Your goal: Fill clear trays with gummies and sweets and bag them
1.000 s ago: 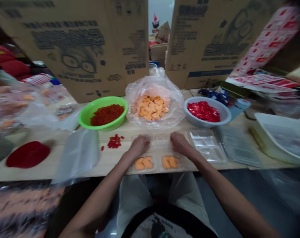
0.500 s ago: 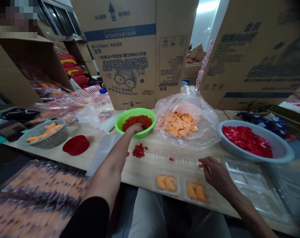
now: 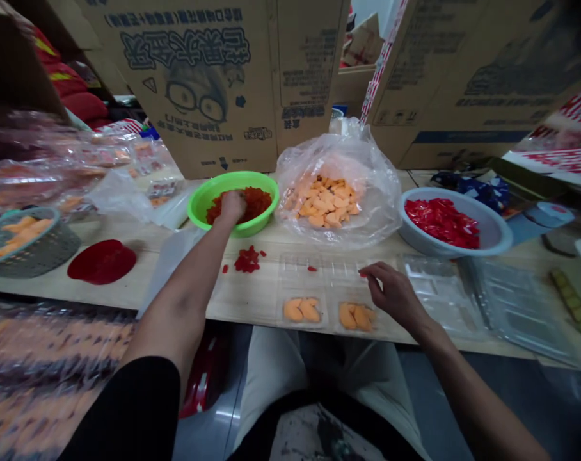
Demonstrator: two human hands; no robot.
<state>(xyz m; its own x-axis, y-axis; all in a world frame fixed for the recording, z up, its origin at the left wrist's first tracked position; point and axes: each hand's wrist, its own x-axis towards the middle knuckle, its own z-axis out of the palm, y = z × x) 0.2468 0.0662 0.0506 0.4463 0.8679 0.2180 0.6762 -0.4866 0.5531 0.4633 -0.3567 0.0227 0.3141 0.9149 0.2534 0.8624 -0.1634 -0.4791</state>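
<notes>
1. The left hand is sunk in the red-orange pieces of the green bowl at the table's far side. Its fingers are buried, so I cannot tell what they hold.
2. The right hand pinches a small red piece over the clear tray.
3. Risk: an overfull grab could shed bits beside the loose red pieces — or into the wrong compartment.
4. Against half a second ago, the left hand sits deeper in the bowl; the right has hardly moved.

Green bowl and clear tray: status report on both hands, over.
Left hand in green bowl, grip unclear. Right hand over clear tray. Loose red pieces beside tray.
</notes>
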